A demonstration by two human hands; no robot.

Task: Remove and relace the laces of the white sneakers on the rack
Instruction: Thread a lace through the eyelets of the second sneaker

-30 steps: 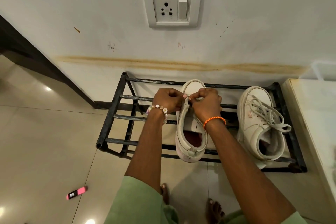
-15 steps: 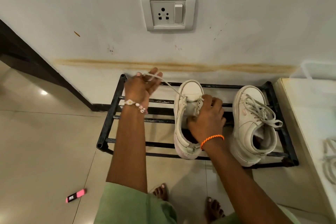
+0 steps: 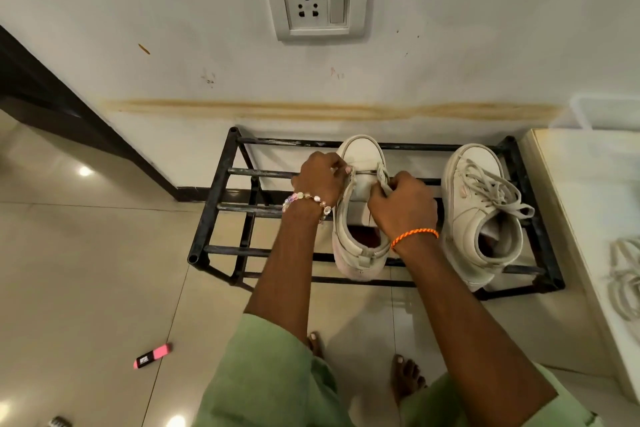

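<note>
- The unlaced white leather sneaker point(image 3: 360, 218) stands on the black metal bar rack point(image 3: 214, 204) at the centre of the frame, toe towards the wall. The left hand point(image 3: 320, 180) pinches the left eyelet flap near the toe, its fingers curled. The right hand point(image 3: 401, 206) grips the right flap, fingers clenched on it.
- A short run of pale lace point(image 3: 363, 172) crosses between the lowest eyelets. Uneven pulling could probably leave one end too short to finish.
- The sneaker rests on thin bars, so a hard tug could tip it or slide it between them.
- The laced white sneaker point(image 3: 481, 215) sits just beside it at centre right. A swinging right elbow might knock it.
- A loose lace point(image 3: 627, 274) lies on the pale counter point(image 3: 581, 184) at the right edge. It could slip off unnoticed.
</note>
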